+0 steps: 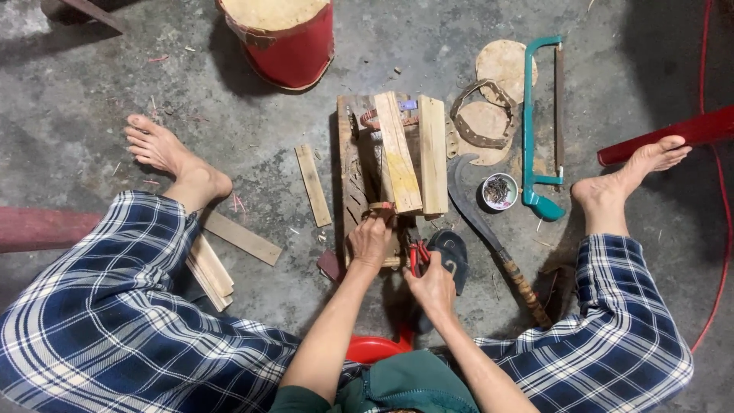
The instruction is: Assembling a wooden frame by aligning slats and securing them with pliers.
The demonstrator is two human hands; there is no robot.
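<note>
Head camera view, looking down at a person seated on a grey concrete floor (115,69), legs in blue plaid trousers spread wide, bare feet out to either side. Between the legs lies a dark, worn wooden board (353,172) with two pale wooden slats (399,153) lying across its top. The left hand (370,241) rests at the near end of the board, fingers curled closed around a small brown ring-shaped piece (380,206); what that piece is made of is hard to tell. The right hand (434,287) sits just beside it, fingers wrapped around the red handles of a pair of pliers (417,256), whose tip points toward the board.

Right of the board lie a curved dark sickle knife with a wound handle (489,229), a small white bowl of nails (498,191), a teal-framed hacksaw (535,130) and round tan discs of hide (501,65). A red drum with a pale skin top (287,34) stands beyond the board. Loose wooden strips (313,183) lie to the left.
</note>
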